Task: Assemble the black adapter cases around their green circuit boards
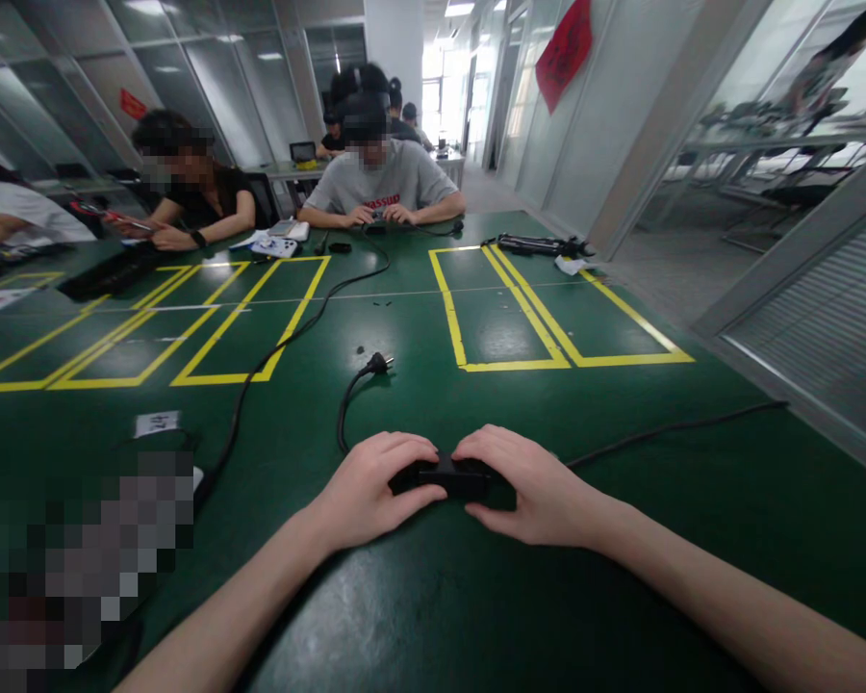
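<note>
A black power adapter (453, 477) lies on the green table in front of me, held at both ends. My left hand (375, 486) is closed round its left end, thumb along the near side and fingers over the far side. At the other end my right hand (530, 486) curves round it in the same way, its thumb low on the near side. From the left end a black cord (342, 419) loops away to a plug (379, 364) with its prongs pointing right. A thinner black cable (678, 426) runs out to the right from behind my right hand.
A power strip (115, 549), partly blurred, lies at left; its long cable (241, 385) crosses the table. Yellow tape rectangles (512, 366) mark the tabletop (375, 616). A folded black tripod (541, 244) lies far right. Across sits a person (382, 178) handling a dark object; others sit left.
</note>
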A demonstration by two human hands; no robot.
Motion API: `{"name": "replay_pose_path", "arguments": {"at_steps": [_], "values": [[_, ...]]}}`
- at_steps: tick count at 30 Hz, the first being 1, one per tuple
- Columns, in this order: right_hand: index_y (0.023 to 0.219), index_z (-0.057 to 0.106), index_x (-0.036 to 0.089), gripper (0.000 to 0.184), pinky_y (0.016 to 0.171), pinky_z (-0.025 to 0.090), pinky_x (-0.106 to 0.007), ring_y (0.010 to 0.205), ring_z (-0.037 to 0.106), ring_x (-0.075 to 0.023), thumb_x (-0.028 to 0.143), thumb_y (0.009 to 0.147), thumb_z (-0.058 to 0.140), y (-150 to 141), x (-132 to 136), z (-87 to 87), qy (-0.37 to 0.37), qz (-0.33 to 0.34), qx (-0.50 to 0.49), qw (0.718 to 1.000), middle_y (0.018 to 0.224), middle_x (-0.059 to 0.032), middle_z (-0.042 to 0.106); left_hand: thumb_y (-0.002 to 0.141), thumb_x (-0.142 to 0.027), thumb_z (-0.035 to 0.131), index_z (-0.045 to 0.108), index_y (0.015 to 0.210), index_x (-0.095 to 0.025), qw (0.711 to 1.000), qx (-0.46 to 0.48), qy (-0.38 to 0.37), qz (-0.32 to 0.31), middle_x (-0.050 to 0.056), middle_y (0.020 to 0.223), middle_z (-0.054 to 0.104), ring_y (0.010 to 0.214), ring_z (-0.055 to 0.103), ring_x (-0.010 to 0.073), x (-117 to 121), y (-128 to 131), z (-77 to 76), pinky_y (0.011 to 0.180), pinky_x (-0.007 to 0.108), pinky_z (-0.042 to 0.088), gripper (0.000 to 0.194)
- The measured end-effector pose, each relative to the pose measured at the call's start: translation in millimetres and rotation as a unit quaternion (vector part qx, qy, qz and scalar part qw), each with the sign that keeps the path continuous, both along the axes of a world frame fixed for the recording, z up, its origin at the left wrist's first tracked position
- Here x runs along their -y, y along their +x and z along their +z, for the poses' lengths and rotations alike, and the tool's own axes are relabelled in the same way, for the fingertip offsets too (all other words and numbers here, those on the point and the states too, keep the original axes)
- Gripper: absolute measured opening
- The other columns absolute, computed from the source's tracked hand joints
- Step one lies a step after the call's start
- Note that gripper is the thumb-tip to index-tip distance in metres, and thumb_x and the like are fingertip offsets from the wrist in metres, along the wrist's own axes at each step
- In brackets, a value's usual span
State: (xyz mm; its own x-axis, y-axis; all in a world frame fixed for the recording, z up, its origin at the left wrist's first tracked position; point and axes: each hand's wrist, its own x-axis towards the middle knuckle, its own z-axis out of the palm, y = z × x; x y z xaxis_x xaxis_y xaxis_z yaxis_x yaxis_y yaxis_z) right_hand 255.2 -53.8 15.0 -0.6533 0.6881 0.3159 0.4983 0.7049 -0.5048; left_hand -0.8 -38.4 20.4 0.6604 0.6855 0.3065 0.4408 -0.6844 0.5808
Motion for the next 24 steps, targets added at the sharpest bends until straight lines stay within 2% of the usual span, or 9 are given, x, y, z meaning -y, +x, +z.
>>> {"name": "replay_pose_path", "arguments": {"at_steps": [5,7,10,15,24], "values": [[0.128,0.058,0.016,0.032,0.086,0.055,-0.041,0.098,0.067,-0.0256,0.021,0.097,0.058,-0.7,-1.8,-6.0,0.056,0.007,0.035,0.998,0.115,-0.0142,0.073,0.092,-0.04,0.072,0.066,0.122,-0.021,0.999,-0.033,0.044,0.0,0.01,0.118,0.075,0.104,0.072,0.0245,-0.6,1.3,-1.7,0.092,0.038,0.056,0.036],[0.128,0.059,0.016,0.03,0.085,0.055,-0.041,0.098,0.068,-0.0257,0.024,0.099,0.056,-0.7,-1.3,-6.8,0.061,0.0,0.043,0.997,0.114,-0.0142,0.073,0.096,-0.035,0.068,0.066,0.125,-0.021,0.996,-0.045,0.072,-0.001,0.01,0.118,0.075,0.104,0.072,0.0243,-1.2,1.7,-2.2,0.091,0.038,0.055,0.032],[0.124,0.062,0.015,0.027,0.083,0.054,-0.041,0.095,0.069,-0.0255,0.026,0.1,0.056,-1.2,0.6,-4.5,0.061,-0.006,0.047,0.997,0.11,-0.014,0.074,0.1,-0.031,0.062,0.067,0.123,-0.019,0.995,-0.048,0.091,-0.015,0.009,0.114,0.077,0.1,0.073,0.023,-1.5,1.8,-0.5,0.088,0.038,0.053,0.026],[0.119,0.064,0.013,0.027,0.079,0.052,-0.039,0.091,0.068,-0.0248,0.032,0.101,0.058,-2.4,2.8,-0.7,0.075,-0.002,0.05,0.996,0.105,-0.0125,0.075,0.101,-0.036,0.062,0.069,0.117,-0.018,0.993,-0.061,0.101,-0.028,0.007,0.104,0.079,0.086,0.069,0.0214,-0.1,2.4,5.2,0.078,0.036,0.049,0.025],[0.121,0.065,0.015,0.03,0.079,0.052,-0.038,0.091,0.068,-0.0238,0.037,0.101,0.059,-2.0,0.1,-6.3,0.114,-0.005,0.039,0.993,0.107,-0.0121,0.076,0.102,-0.039,0.061,0.068,0.12,-0.018,0.987,-0.054,0.147,-0.023,0.008,0.103,0.077,0.09,0.07,0.0207,-0.5,4.2,0.7,0.08,0.034,0.051,0.029]]}}
